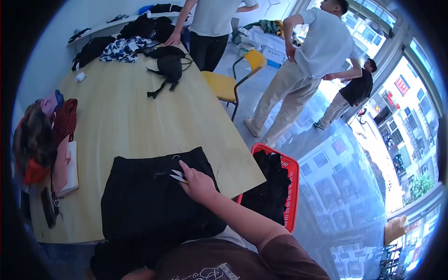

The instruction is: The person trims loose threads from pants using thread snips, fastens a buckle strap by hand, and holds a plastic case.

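Black garment (151, 200) is laid roughly flat on the near part of the wooden table (140, 98), its band-like edge turned away from the wearer; dark cloth is also seen below the near table edge, though whether it belongs to the same piece cannot be told. Small pointed snips (178, 177) are gripped in the right hand (198, 183), blades slightly parted, index finger stretched over the cloth near the band. Of the left hand (139, 274) only a sliver is shown at the lower edge; whether it is spread or pinching cannot be told. The fabric is judged soft, limp and fairly light, easily creased, little prone to slipping on itself; the doubled band is likely the firmest part and is best taken hold of there, with the layers pinched together and the blade tips kept clear. Just beyond the table's right edge, a red plastic basket (294, 196) is seen, well filled with dark, crumpled cloth (265, 189); separate pieces cannot be counted. Farther back, a white-and-blue carton (274, 56) is noted on the floor, its contents not shown.
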